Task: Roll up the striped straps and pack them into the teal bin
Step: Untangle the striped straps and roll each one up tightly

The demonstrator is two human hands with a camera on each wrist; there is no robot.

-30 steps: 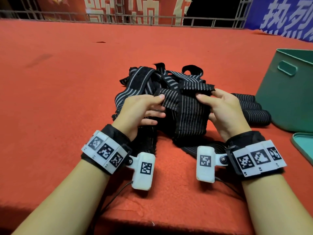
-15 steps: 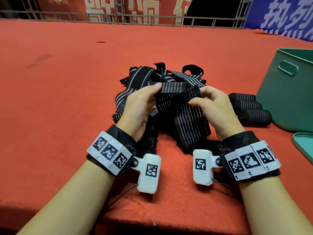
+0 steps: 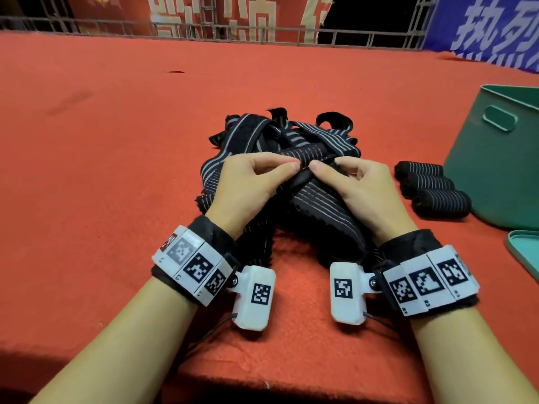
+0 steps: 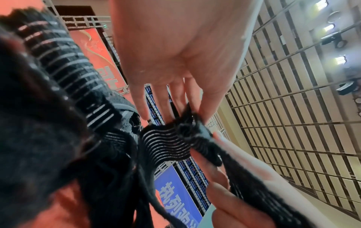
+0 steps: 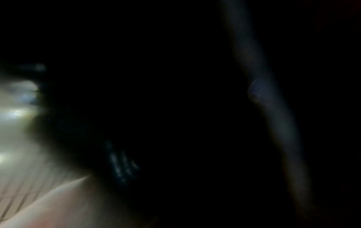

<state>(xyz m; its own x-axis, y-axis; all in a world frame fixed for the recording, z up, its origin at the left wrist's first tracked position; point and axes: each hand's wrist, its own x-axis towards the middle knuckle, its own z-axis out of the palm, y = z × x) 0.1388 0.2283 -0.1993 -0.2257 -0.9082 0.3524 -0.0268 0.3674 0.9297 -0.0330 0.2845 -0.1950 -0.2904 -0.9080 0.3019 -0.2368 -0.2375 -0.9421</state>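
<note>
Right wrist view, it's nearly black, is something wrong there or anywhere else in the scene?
The right wrist view is dark and blurred, so it shows nothing usable. In the head view, three rolled straps lie on the red mat beside the teal bin, not inside it. The loose strap pile is tangled. Nothing looks damaged.

Both forearms reach forward side by side. The left hand [image 3: 248,182] and right hand [image 3: 361,188] sit close together, thumb tips nearly meeting, each with fingers curled and pinching the striped strap [image 3: 309,151].
</note>
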